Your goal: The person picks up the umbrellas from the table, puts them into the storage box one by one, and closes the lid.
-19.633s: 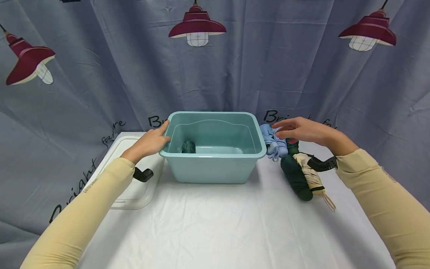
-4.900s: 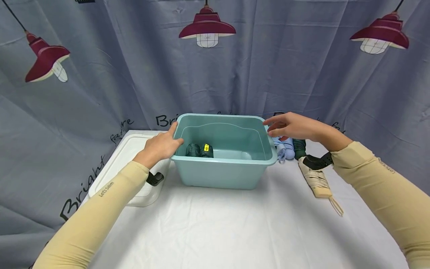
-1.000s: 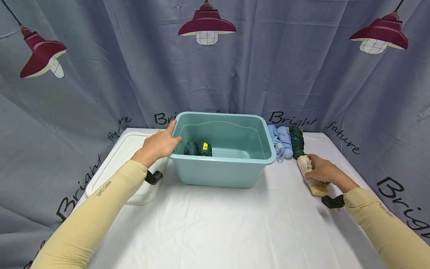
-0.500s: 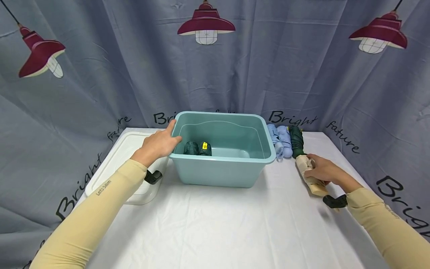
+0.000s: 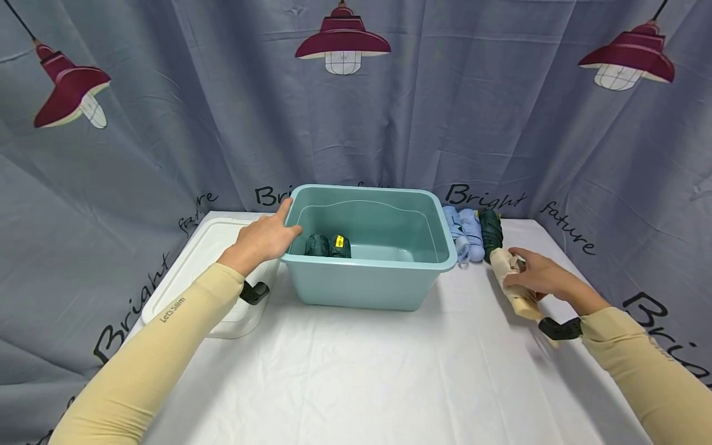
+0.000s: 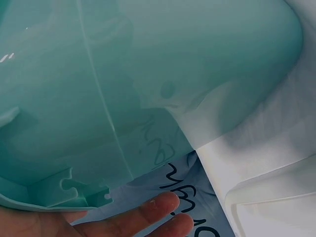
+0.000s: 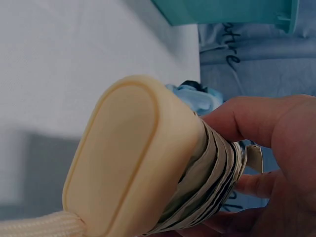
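Note:
My right hand (image 5: 536,272) grips a folded beige umbrella (image 5: 505,266) slightly above the table. In the right wrist view the umbrella's pale handle end (image 7: 128,143) and cord strap (image 7: 44,224) face the camera, and my fingers wrap its pleated fabric. My left hand (image 5: 260,242) holds the left rim of a teal storage bin (image 5: 358,284), thumb over the rim; in the left wrist view fingers (image 6: 143,212) extend along the outside. Inside the bin, two dark green bundles (image 5: 317,245) show at the left, one with a yellow label.
Right of the bin lie two light blue folded umbrellas (image 5: 471,235) and a dark green one (image 5: 491,232), side by side. A white lid (image 5: 189,266) lies left of the bin. A grey curtain (image 5: 389,123) hangs behind the white table (image 5: 356,371).
Over the last second my right hand has raised the beige umbrella a little off the table. Since several seconds ago, it moved from the bin's right rim to this umbrella. The left hand stays put.

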`<state>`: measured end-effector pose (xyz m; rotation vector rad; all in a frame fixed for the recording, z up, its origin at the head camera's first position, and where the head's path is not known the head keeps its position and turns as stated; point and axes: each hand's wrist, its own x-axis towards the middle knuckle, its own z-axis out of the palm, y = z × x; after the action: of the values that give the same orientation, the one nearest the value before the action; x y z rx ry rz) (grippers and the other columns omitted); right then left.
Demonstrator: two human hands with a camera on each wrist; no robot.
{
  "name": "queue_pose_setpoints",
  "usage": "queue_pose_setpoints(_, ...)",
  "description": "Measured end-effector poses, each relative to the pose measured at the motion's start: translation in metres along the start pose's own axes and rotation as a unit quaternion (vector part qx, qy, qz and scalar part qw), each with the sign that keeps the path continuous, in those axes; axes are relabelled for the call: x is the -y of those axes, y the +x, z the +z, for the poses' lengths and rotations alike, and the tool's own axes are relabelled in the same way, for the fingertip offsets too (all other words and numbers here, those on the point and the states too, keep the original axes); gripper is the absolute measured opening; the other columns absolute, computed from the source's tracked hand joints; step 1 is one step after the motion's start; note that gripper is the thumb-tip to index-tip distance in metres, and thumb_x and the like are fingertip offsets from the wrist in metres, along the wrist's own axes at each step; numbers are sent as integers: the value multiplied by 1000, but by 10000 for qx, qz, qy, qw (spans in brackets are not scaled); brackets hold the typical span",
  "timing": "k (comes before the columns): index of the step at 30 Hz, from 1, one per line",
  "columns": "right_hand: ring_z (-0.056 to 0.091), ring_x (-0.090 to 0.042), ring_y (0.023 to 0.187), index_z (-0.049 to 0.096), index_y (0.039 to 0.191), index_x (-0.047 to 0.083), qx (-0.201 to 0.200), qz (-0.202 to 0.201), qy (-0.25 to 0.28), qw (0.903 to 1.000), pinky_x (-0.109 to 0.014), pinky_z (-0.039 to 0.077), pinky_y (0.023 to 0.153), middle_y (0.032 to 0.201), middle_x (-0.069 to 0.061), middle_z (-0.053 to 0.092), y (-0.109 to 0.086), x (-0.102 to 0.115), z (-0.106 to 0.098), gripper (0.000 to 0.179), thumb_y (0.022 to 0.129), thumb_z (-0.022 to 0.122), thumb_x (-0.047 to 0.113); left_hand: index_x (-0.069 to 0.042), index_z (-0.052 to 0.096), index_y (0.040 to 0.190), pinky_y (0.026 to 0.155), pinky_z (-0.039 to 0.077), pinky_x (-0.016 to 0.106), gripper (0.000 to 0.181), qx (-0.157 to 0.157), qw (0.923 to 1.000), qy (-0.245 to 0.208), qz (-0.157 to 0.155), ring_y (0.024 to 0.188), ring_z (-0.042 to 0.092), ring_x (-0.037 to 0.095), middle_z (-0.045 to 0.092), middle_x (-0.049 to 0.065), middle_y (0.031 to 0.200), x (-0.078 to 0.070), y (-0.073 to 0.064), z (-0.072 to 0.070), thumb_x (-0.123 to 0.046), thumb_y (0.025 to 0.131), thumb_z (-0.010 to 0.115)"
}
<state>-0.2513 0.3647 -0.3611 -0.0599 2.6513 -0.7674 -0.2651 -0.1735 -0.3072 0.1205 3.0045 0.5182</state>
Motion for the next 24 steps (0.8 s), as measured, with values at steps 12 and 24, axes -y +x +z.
queue_pose_setpoints(12, 58, -23, 79, 4, 147, 1, 66, -371, 407, 9985, -40, 51, 59, 112, -25, 47, -10, 26, -15, 89, 86, 62, 29, -33, -10, 148, 75, 41, 51, 75, 0, 10000, 37, -17, 117, 49, 35, 43, 17, 139, 0, -1, 0, -51, 89, 33)
queue_pose_setpoints(24, 60, -24, 75, 8, 147, 3, 48, -579, 629, 9963, -42, 52, 58, 104, -25, 53, -14, 48, -26, 84, 86, 61, 26, -34, -10, 147, 75, 41, 52, 74, 3, 10000, -2, 4, 119, 47, 35, 42, 16, 140, 1, 1, 1, -52, 90, 33)
